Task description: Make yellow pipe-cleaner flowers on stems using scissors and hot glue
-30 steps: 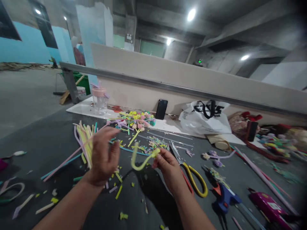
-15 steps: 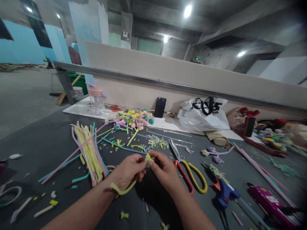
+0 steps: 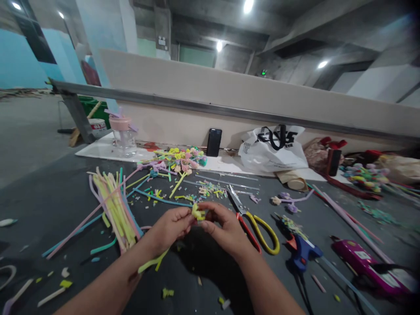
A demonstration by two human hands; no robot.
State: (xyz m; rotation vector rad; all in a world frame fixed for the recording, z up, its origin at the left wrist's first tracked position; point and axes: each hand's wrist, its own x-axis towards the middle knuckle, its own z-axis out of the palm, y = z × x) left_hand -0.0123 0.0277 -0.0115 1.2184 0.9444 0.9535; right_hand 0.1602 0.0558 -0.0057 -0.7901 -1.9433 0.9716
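My left hand is closed, pinching a yellow pipe cleaner whose upper end is twisted into a small bunched shape. Its loose yellow tails hang below the palm toward the left wrist. My right hand curls round the other side of the bunched end, forefinger at the top and thumb just below. Right of that hand lie scissors with one red and one yellow handle, blades pointing away. Left of my hands is a bundle of yellow, pink and blue pipe cleaners.
Finished pipe-cleaner flowers lie at the back, near a phone and a white bag. A clear cup stands back left. To the right are a blue glue gun and a magenta tool. Scraps litter the dark tabletop.
The view has shifted slightly, so things sit further left and higher. The right fingers have parted a little round the yellow bunched end, and the hanging tails have swung lower.
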